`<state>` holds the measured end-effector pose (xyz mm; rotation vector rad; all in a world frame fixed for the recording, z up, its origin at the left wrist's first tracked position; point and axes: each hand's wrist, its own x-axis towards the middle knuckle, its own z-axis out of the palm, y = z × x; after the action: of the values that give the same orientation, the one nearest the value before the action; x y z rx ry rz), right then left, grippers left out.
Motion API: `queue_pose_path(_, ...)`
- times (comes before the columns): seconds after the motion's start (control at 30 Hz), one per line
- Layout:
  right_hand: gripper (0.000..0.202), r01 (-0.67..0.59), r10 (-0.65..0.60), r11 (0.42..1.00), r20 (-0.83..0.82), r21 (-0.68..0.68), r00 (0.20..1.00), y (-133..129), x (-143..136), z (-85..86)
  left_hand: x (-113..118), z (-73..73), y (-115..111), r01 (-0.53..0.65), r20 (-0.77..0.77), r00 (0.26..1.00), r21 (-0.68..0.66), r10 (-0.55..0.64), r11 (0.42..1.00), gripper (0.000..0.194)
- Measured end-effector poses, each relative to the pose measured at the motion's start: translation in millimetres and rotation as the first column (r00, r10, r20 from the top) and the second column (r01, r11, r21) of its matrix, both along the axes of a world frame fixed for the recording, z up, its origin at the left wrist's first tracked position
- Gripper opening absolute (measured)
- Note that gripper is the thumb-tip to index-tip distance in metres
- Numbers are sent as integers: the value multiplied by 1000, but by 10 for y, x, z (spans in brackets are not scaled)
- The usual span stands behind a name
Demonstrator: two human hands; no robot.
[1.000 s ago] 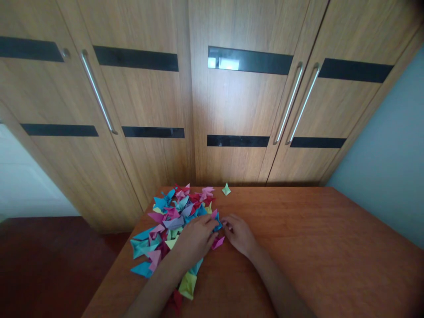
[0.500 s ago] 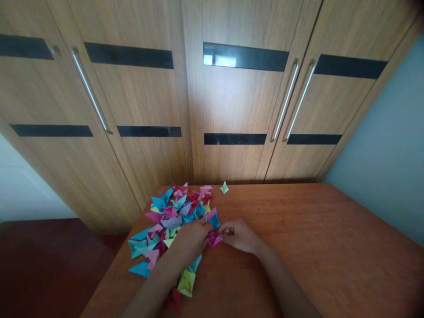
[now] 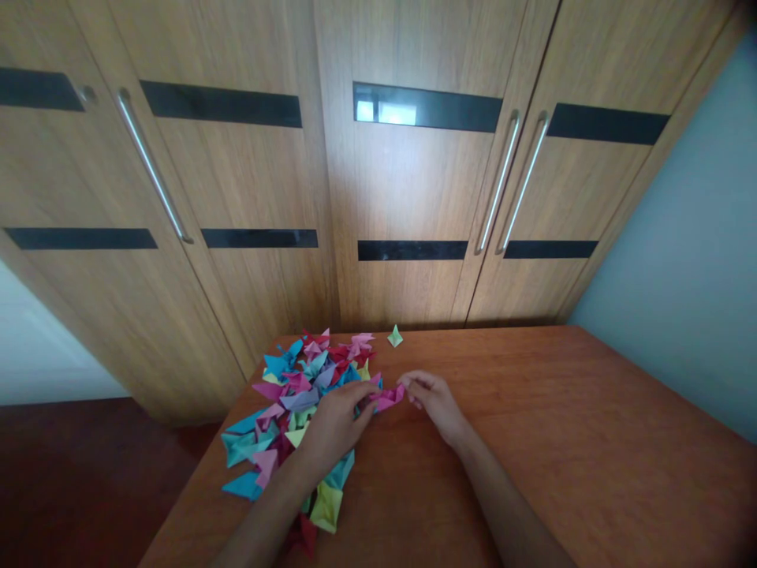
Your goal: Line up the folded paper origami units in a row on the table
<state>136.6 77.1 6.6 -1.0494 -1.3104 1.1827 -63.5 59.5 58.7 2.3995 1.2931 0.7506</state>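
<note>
A magenta origami crane (image 3: 389, 398) is stretched between my two hands, just above the table at the right edge of a pile of folded paper. My left hand (image 3: 343, 414) pinches its left end between thumb and fingers, over the pile. My right hand (image 3: 429, 396) is closed on the crane's right tip. Beneath and beside my left hand lies a heap of paper cranes (image 3: 301, 400) in blue, pink, red, purple, green and yellow. My left forearm hides part of the heap.
One pale green folded paper piece (image 3: 395, 337) stands apart near the table's back edge. The brown wooden table (image 3: 561, 442) extends to the right. Behind it rises a wooden wardrobe (image 3: 408, 292) with metal handles, and a pale wall (image 3: 668, 276) is at the right.
Both hands have risen slightly with the magenta crane, which now shows more openly between them. My right hand has moved up and a little right. The camera view has shifted slightly.
</note>
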Motion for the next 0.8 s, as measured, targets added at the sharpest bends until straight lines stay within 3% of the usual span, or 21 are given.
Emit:
queue_pose_path(0.17,25,23,-27,999,-164,-25,986,20,-15,-19,52,-65,-6,39,152,988,-69,-28,997,20)
queue_pose_path(0.33,25,-8,2,999,-203,-32,979,19,-15,-22,127,-46,-27,108,228,972,-188,-64,976,18)
queue_pose_path(0.47,26,69,-81,995,-194,-66,978,69,-8,-59,184,21,43,122,167,980,-74,-108,990,15)
queue_pose_path(0.63,24,329,-329,944,40,6,943,190,51,-207,350,234,355,153,-101,985,157,-138,976,17)
queue_pose_path(0.73,20,366,-378,926,199,95,904,202,80,-280,539,340,650,125,-278,959,236,-57,964,18)
queue_pose_path(0.8,22,338,-384,923,395,183,835,183,78,-297,677,355,862,106,-319,948,248,-22,963,19)
